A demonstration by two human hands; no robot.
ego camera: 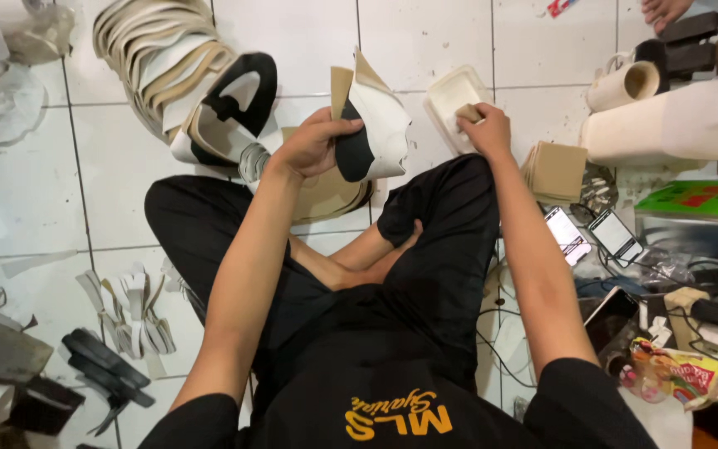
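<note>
I sit cross-legged on a white tiled floor. My left hand (313, 143) grips a folded shoe upper piece (373, 125), white and black with tan lining, held above my left knee. My right hand (486, 129) presses a small tan sponge pad (467, 112) into a shallow white tray (450, 96) on the floor just past my right knee. Under the held piece lies a flat tan cut piece (326, 195) on the tiles.
A fanned stack of white, tan and black uppers (184, 75) lies at the upper left. Square tan pieces (556, 170), two phones (592, 233), a white machine body (675, 125), cables and clutter crowd the right. Scrap strips (130, 312) lie lower left. Another person's hand (665, 10) shows top right.
</note>
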